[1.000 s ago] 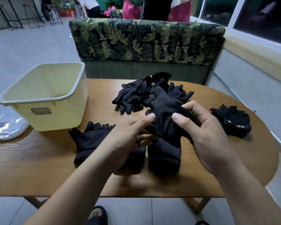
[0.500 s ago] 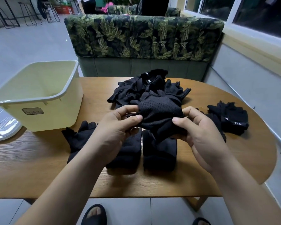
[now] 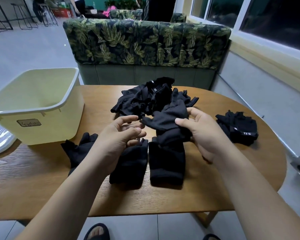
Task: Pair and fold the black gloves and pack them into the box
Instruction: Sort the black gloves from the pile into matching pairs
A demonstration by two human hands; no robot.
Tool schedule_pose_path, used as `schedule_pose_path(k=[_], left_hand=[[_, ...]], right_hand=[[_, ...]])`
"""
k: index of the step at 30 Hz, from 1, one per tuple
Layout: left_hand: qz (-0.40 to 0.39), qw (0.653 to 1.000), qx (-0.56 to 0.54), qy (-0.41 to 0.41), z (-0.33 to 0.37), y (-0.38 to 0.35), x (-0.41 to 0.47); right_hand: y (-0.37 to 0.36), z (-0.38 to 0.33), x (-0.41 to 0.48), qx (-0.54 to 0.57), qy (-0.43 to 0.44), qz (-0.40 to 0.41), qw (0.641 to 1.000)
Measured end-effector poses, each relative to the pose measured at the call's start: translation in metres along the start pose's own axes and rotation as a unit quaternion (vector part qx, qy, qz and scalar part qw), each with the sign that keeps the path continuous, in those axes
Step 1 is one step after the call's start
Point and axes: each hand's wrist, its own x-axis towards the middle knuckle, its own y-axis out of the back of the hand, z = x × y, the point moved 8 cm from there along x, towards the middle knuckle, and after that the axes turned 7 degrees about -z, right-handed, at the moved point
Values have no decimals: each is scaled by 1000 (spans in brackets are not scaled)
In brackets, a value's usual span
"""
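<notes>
We see the right hand pinching a black glove between thumb and curled fingers. The glove is lifted above the table, just in front of the loose pile of gloves. The left hand hovers beside the glove's dangling end, fingers loosely bent and spread, gripping nothing. We cannot tell whether a fingertip touches the cloth.

Under the hands lie two folded bundles side by side, with a flat glove to their left and a folded pair well apart on the right. The box stands at the table's left side.

We judge three risks. The limp glove, held by one hand, may sag or slip onto the bundles and undo their folds. Since every glove is black, a wrong mate could easily be matched. The pile looks tangled, so tugging one glove may drag others along.
</notes>
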Motion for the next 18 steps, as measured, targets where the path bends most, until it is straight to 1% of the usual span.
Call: schedule_pose_path(k=[3, 5, 7, 9, 11, 12, 14, 18], left_hand=[[-10, 998, 59, -4, 2, -5, -2], [-20, 995, 93, -3, 2, -8, -3], [-30, 993, 117, 1, 2, -10, -4], [-32, 991, 133, 2, 3, -11, -5], [-27, 989, 145, 1, 3, -11, -4], [-24, 989, 149, 1, 3, -11, -4], [-21, 988, 153, 2, 2, -12, -3], [-18, 988, 153, 6, 0, -13, -3]], right_hand=[[19, -4, 21, -23, 14, 45, 999], [31, -2, 31, -52, 8, 75, 996], [41, 0, 36, -127, -18, 105, 986], [52, -3, 36, -251, -40, 137, 957], [60, -14, 37, -352, -29, 160, 922], [62, -19, 38, -385, -16, 169, 907], [65, -25, 43, -422, 4, 174, 890], [68, -24, 63, -479, 9, 155, 864]])
